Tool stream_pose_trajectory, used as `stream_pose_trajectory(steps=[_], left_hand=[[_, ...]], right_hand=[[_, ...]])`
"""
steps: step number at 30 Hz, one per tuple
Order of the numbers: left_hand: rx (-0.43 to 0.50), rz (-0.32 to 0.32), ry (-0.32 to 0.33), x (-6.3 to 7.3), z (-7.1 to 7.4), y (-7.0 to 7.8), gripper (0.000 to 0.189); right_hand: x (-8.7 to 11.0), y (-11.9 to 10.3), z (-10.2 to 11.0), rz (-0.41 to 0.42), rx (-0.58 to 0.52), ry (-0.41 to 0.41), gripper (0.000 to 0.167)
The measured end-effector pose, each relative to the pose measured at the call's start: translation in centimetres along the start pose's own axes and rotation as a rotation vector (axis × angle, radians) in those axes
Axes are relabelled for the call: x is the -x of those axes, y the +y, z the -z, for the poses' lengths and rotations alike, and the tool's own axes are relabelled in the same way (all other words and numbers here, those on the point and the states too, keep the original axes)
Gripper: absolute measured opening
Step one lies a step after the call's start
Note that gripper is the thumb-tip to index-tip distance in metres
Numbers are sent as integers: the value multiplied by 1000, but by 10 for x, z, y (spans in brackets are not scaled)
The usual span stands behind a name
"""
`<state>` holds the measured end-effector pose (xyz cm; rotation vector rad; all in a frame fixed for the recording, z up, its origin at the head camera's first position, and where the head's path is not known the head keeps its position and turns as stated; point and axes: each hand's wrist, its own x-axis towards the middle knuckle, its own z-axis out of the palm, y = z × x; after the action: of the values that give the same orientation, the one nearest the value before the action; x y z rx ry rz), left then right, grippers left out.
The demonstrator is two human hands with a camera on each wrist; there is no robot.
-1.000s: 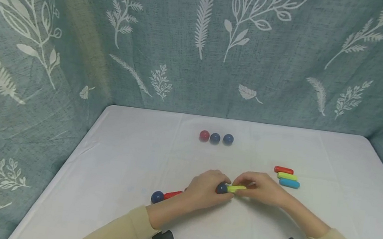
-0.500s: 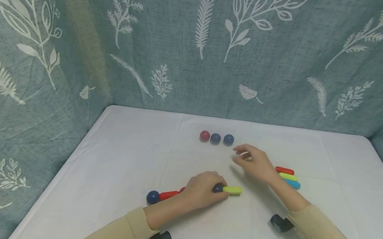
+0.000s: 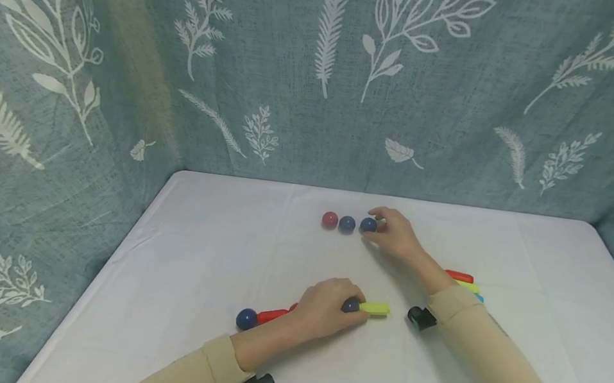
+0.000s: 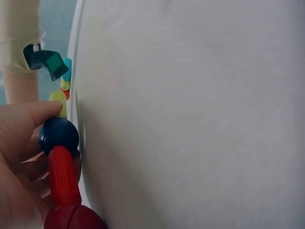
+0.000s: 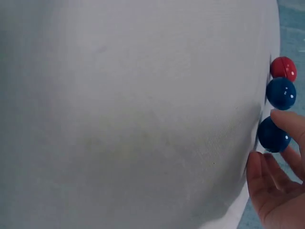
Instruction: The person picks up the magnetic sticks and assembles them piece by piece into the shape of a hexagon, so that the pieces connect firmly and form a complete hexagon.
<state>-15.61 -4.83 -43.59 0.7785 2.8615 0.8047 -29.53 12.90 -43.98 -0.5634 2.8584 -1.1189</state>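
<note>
My left hand [image 3: 327, 304] grips a chain of toy balls and rods over the table. In the left wrist view, the thumb and fingers are around a dark blue ball [image 4: 59, 136] between a yellow-green rod [image 4: 58, 98] and a red rod [image 4: 64, 174]. A red ball [image 4: 74, 218] follows, partly out of frame. In the head view, the chain's left end shows another blue ball [image 3: 246, 319] on a red rod [image 3: 270, 315]; my hand hides its middle. My right hand [image 3: 396, 234] has thumb and fingers spread around a loose blue ball [image 5: 274, 134], not visibly closed on it.
Beside that ball stand another blue ball [image 3: 347, 224] and a red ball [image 3: 329, 220] in a row. At the right, a red rod [image 3: 459, 276], a yellow-green rod [image 3: 469, 287] and a blue rod lie partly behind the right sleeve [image 3: 474, 333]. Patterned curtain backs the white table.
My right hand has let go of the yellow-green rod and moved up and away to the right-hand blue ball. The left hand keeps the chain, which shifted slightly left.
</note>
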Motion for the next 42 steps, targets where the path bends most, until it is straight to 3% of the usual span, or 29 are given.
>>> stream_pose_trajectory(steps=[9, 19, 26, 33, 42], left_hand=[[6, 8, -7, 1, 0, 1, 21], [5, -2, 31, 3, 3, -5, 21], [16, 7, 50, 4, 5, -9, 21], [39, 23, 57, 5, 7, -12, 21], [31, 3, 62, 4, 5, -11, 22]], right_hand=[[13, 2, 5, -36, -53, -60, 39], [64, 6, 23, -158, -132, -152, 45], [99, 12, 35, -247, -279, -208, 49], [122, 10, 35, -191, -362, -264, 45], [127, 10, 26, -111, -368, -290, 40]])
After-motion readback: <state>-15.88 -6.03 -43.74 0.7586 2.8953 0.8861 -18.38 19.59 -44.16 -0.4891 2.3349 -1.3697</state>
